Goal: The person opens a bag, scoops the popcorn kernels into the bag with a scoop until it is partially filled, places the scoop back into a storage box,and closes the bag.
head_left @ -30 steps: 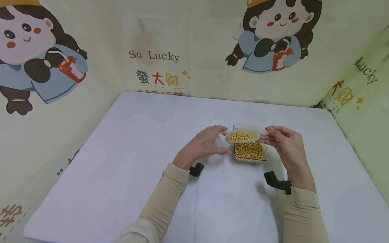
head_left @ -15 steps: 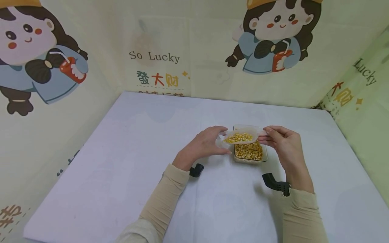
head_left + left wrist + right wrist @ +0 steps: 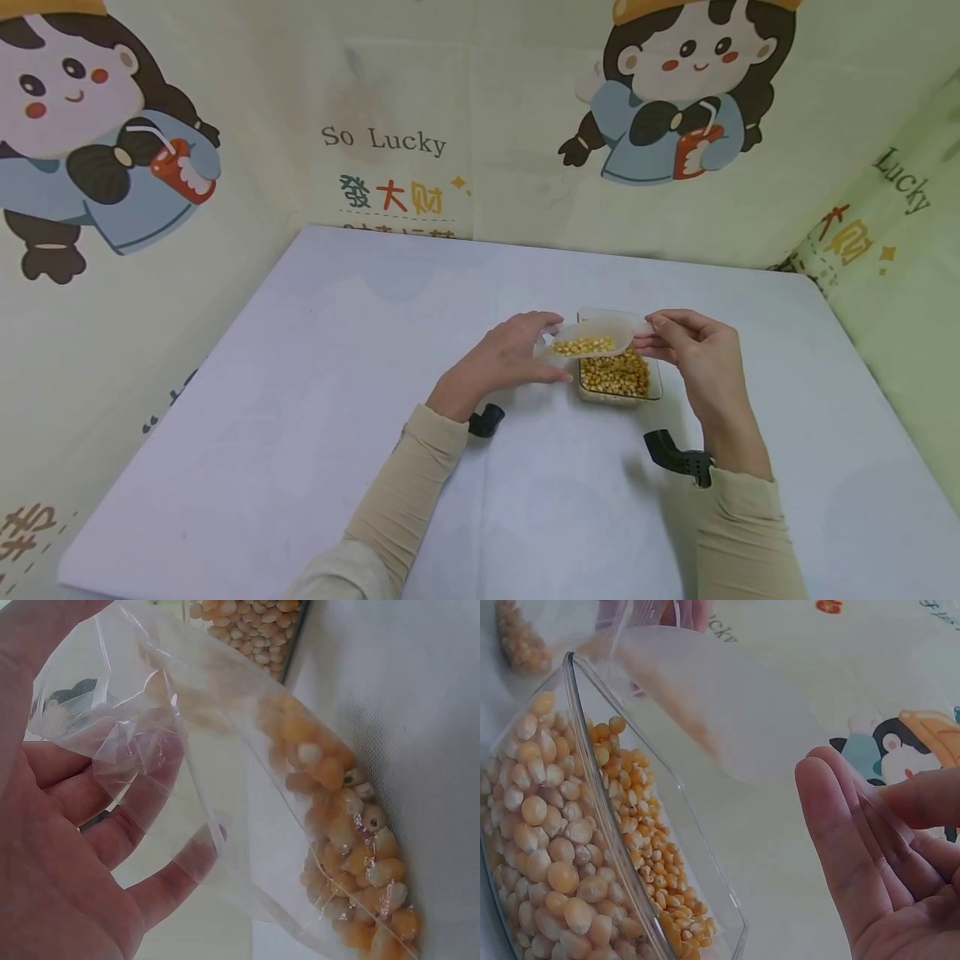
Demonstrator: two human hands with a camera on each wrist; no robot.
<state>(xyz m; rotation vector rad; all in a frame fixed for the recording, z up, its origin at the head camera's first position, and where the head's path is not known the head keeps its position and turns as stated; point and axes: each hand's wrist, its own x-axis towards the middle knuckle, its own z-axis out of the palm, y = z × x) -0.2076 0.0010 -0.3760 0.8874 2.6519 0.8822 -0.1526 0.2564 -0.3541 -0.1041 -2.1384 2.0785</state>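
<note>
Between finger and thumb, my right hand (image 3: 703, 350) pinches the handle of a translucent white scoop (image 3: 757, 712). Yellow corn kernels (image 3: 583, 345) lie toward the scoop's front end, which points left at the mouth of a clear plastic bag (image 3: 225, 742). My left hand (image 3: 498, 354) holds this bag with thumb and fingers spread wide around its mouth. More kernels (image 3: 375, 862) fill the bag's lower part. Below the scoop stands a rectangular glass container (image 3: 676, 780) of corn kernels (image 3: 615, 375). In the head view, the scoop hides the container's far part.
A white table (image 3: 360, 333) carries everything, with surface on all sides of the container. Printed cloth walls (image 3: 510, 150) rise behind and at both sides. Black wrist mounts (image 3: 678, 457) stick out below both hands.
My right hand and the scoop have shifted slightly left, toward the bag. The scoop has turned a little, and fewer kernels show in it. The left hand has stayed nearly still.
</note>
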